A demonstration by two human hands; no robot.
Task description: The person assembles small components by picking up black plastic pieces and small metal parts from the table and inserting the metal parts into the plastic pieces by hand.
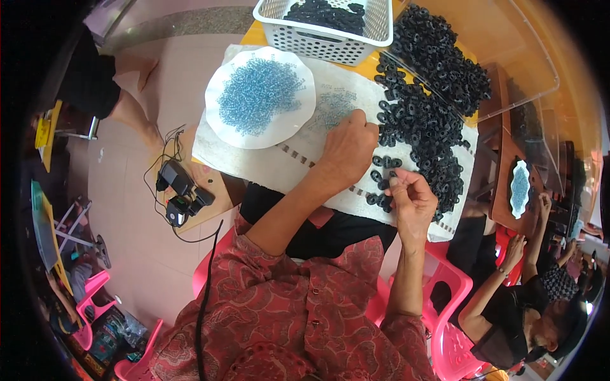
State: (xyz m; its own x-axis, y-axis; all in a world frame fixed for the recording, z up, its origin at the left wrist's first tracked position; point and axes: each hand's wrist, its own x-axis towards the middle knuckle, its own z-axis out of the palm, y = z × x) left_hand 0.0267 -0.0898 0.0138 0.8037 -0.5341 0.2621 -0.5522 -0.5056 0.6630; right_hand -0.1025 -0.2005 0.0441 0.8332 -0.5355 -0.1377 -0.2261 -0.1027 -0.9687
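Note:
My left hand (351,150) is closed with its fingertips bent down on the white cloth (254,160), beside a loose spread of tiny clear bluish pieces (333,105). Whatever it may pinch is hidden. To its right, my right hand (414,202) pinches a small black plastic piece (393,174) between thumb and fingers. A few more black pieces (378,178) lie in short rows between the hands. Past them spreads a large heap of the same black pieces (429,136). At the left, a white scalloped plate (219,130) holds many of the tiny bluish pieces.
A white perforated basket (324,46) with black pieces stands at the far edge. Beside it, a clear plastic bin (540,95) holds more. Left of the table, a black device with cables (181,190) rests on a stool. At right, another person (508,311) works beside a second plate (520,189).

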